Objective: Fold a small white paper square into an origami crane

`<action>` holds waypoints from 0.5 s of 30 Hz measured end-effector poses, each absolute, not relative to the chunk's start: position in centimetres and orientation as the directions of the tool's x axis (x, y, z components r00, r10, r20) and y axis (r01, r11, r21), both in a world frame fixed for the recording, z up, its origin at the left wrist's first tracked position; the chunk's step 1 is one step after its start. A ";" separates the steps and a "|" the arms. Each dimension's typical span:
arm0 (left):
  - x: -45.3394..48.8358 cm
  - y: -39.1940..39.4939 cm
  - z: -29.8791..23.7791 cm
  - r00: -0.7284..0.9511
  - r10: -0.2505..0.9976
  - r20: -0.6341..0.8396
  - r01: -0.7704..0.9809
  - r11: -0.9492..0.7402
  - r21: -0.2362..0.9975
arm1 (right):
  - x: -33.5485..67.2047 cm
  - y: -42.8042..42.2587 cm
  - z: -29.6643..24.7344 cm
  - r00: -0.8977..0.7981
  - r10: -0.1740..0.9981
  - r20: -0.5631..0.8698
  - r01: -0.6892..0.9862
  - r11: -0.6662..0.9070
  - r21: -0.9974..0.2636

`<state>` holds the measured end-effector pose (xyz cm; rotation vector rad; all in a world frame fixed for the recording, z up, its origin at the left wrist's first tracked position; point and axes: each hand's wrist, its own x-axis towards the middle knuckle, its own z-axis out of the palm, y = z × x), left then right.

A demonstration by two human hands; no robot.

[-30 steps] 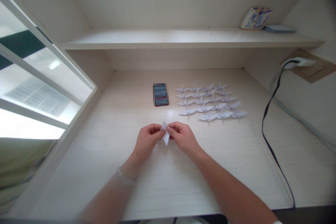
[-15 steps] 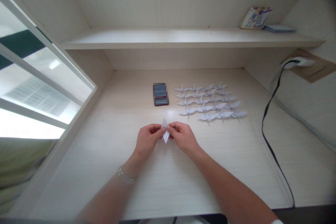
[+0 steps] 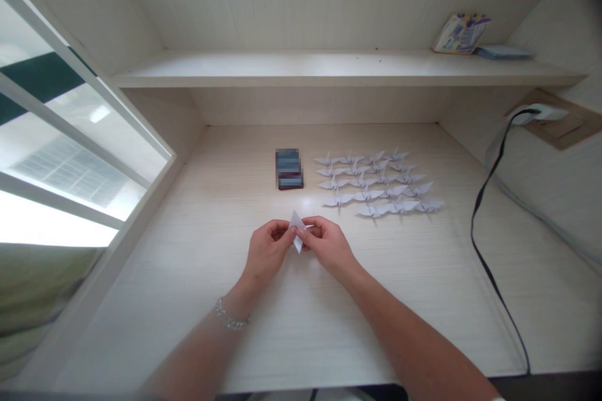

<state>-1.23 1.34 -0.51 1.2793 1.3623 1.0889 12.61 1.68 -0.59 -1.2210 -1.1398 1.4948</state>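
Note:
My left hand (image 3: pixel 267 249) and my right hand (image 3: pixel 329 243) meet over the middle of the pale desk (image 3: pixel 188 263), both pinching a small folded piece of white paper (image 3: pixel 296 230). The paper stands between my fingertips, pointed at top and bottom, with a thin flap sticking out to the right. A bracelet (image 3: pixel 229 319) is on my left wrist. Beyond my hands, several finished white paper cranes (image 3: pixel 376 185) lie in neat rows on the desk.
A dark stack of small cards (image 3: pixel 289 169) lies left of the cranes. A black cable (image 3: pixel 489 225) runs from a wall socket (image 3: pixel 540 114) down the desk's right side. A shelf (image 3: pixel 329 69) above holds a small colourful box (image 3: pixel 461 32). A window frame is on the left.
Both hands have moved slightly up and away from me with the paper. A thin flap now sticks out to the right of the folded piece.

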 end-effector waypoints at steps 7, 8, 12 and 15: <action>-1.3 1.4 -0.5 -0.031 0.997 -0.064 0.151 0.068 0.986 | 12.3 1.1 -0.2 -0.167 0.950 -0.263 -0.078 -0.278 -0.957; -1.3 1.4 -0.5 -0.032 0.998 -0.062 0.151 0.066 0.986 | 12.2 1.1 -0.3 -0.167 0.950 -0.265 -0.080 -0.281 -0.956; -1.2 1.3 -0.4 -0.054 0.997 -0.053 0.138 0.060 0.989 | 12.2 1.1 -0.4 -0.170 0.951 -0.256 -0.108 -0.276 -0.955; -1.1 1.2 -0.5 -0.050 0.997 -0.067 0.092 0.071 0.993 | 12.1 1.2 -0.3 -0.180 0.951 -0.251 -0.147 -0.279 -0.949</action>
